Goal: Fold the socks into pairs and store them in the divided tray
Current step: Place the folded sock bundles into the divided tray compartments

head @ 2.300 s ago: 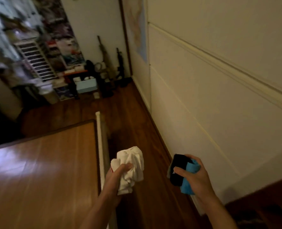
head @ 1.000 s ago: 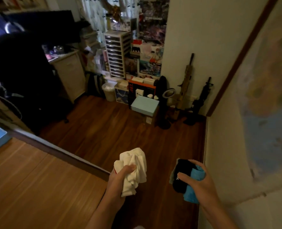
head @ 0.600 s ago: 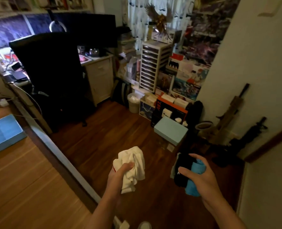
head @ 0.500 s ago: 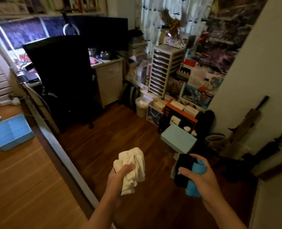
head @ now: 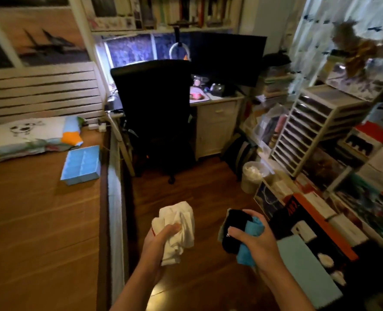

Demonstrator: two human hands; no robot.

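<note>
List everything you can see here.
tray: one, blue, on the bed, left.
bed: one, brown wood, left.
pillow: one, patterned white, at the bed's head.
desk: one, white, behind the chair.
chair: one, black, at the desk.
monitor: one, black, on the desk.
drawers: one unit, white, right.
bin: one, white, beside the drawers.
white socks: one bundle, white, in the left hand.
dark socks: one bundle, black and blue, in the right hand.
hands: two, bare, each gripping socks.

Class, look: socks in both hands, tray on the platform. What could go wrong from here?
The white socks hang loosely from the left hand; one might drop.
The right hand wads black and blue socks together; pairs could get mixed.
The divided tray sits near the edge of the wooden platform; a nudge might tip it off.
</note>
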